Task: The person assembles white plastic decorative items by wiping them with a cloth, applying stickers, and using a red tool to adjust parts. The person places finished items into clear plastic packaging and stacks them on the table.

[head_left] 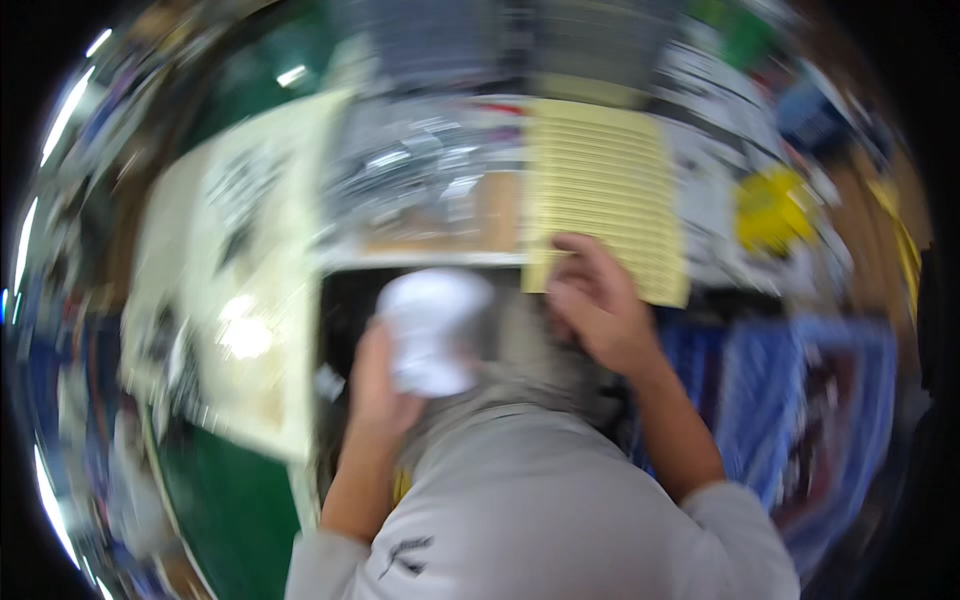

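Note:
My left hand (380, 385) is closed round the side of a smooth white rounded object (432, 325), held above my lap. Motion blur hides what kind of thing it is. Over the lower edge of a yellow sheet (605, 190) printed in rows, my right hand (597, 305) has its index finger stretched out and its thumb apart from it. Nothing shows between those fingers. Whether they touch the sheet cannot be made out.
Shiny clear plastic (420, 180) lies over a brown patch left of the sheet. A cream board (265, 290) slants at the left. Grey bins (600, 50) stand at the back, a bright yellow item (775, 210) lies right, and blue plastic-lined crates (750, 400) stand below it.

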{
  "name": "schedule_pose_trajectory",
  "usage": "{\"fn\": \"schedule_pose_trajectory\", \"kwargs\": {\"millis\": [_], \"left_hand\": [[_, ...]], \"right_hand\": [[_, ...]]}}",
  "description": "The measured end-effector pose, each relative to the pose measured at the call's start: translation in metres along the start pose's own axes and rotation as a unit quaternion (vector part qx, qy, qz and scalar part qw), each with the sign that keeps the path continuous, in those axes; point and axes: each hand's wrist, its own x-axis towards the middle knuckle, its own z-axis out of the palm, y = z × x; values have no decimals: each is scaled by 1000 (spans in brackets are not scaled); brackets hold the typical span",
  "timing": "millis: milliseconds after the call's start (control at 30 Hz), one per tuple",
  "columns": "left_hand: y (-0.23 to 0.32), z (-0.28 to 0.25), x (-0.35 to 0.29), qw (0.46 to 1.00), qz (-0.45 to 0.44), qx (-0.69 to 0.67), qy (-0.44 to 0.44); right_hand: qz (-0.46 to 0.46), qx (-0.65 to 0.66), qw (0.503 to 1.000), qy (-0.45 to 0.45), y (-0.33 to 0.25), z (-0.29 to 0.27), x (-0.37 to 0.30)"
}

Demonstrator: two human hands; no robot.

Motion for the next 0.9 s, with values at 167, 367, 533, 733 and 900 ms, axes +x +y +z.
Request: {"fn": "schedule_pose_trajectory", "kwargs": {"millis": [167,367,533,733,900], "left_hand": [[12,36,-16,941,100,303,-111],[104,-92,-80,735,269,539,312],[221,-312,-179,296,162,521,784],[242,-474,-227,712,215,162,648],[271,-521,-247,850,182,141,473]], "right_hand": [[-47,62,997,-12,29,50,-9],[25,76,992,-99,25,56,12],[50,69,990,-116,42,56,19],[60,90,992,-59,50,60,12],[97,97,989,-57,50,62,8]]}}
